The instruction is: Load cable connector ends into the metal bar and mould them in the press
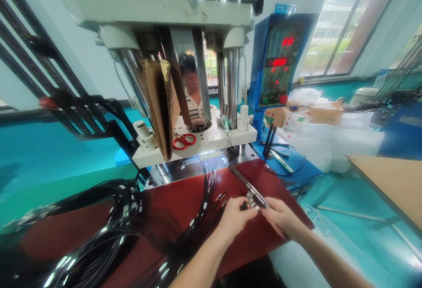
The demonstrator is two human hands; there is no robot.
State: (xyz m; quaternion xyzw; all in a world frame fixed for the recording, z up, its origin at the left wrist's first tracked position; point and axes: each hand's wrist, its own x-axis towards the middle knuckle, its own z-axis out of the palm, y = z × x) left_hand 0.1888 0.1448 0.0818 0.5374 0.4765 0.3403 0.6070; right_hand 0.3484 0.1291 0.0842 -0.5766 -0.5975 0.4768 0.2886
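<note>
My left hand [238,217] is closed around the end of a black cable, with small metal connectors [252,201] bunched at its fingertips. My right hand [280,218] grips the near end of a long, narrow metal bar [249,185], which slants away over the dark red table [270,231]. The connectors sit against the bar's left side, between both hands; whether they are fixed in it I cannot tell. More black cables [206,215] with bright metal ends lie just left of my left hand.
A large press [194,140] stands behind the table, with red-handled scissors [184,141] and upright cardboard [157,107] on it. Coiled black cables [121,204] cover the table's left. A blue control box [280,59] with red displays is at right. Another person [194,103] is beyond the press.
</note>
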